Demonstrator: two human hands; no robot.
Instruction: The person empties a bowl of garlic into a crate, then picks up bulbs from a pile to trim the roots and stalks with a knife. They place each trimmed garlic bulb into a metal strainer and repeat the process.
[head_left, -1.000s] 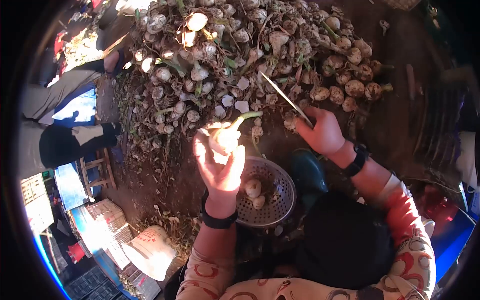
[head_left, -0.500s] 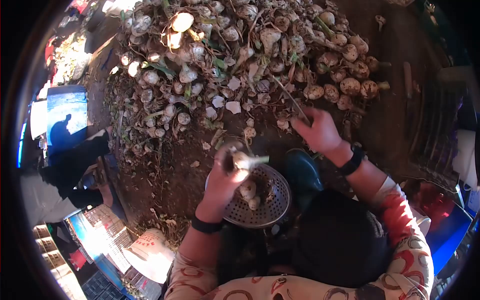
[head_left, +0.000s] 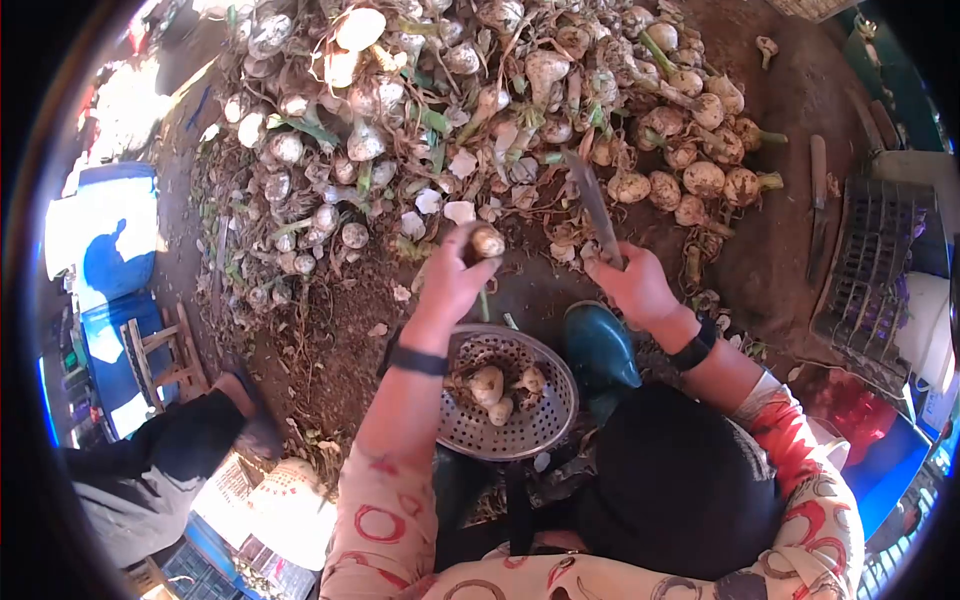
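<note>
My left hand point(head_left: 452, 275) is closed round a pale, garlic-like bulb point(head_left: 487, 242) with its rounded end showing past the fingers. It is held just beyond a perforated metal colander point(head_left: 508, 445). Inside the colander are a few pale bulbs point(head_left: 487, 385) and some dark scraps. A knife point(head_left: 592, 200) is gripped in my right hand point(head_left: 635, 287), its blade pointing away from me toward the heap. Knife and held bulb are apart. A short green stem piece point(head_left: 510, 321) shows by the colander's far rim.
A large heap of soil-stained bulbs point(head_left: 545, 75) with stems and peelings covers the ground ahead. Another knife point(head_left: 817, 190) lies at right, near a dark plastic crate point(head_left: 875, 270). A teal boot point(head_left: 598, 345) is beside the colander. Another person's leg point(head_left: 200, 425) is at left.
My left hand has moved forward with the bulb, and the green stem that stuck out of it no longer shows there. The knife has shifted slightly. The person at left has moved nearer me.
</note>
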